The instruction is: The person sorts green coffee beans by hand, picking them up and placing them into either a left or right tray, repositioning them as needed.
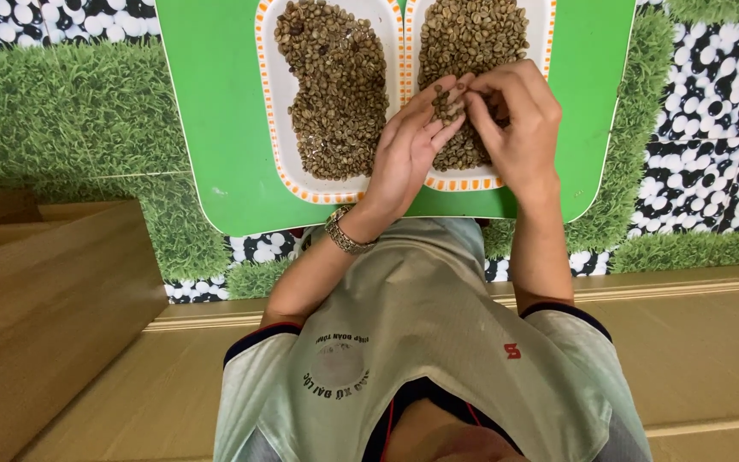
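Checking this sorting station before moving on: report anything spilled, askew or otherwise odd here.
Nothing stands out. The beans lie inside the two white trays, and none shows loose on the green board. The left hand is cupped with a few beans in it, and the right hand picks at them.

green board (215, 128) bare at L & R edges, two bean-filled trays (277, 103) crowd the mid

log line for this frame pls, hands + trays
left hand: palm up, cupping green coffee beans | right hand: fingers picking at them | over right white orange-rimmed tray | left tray: untouched
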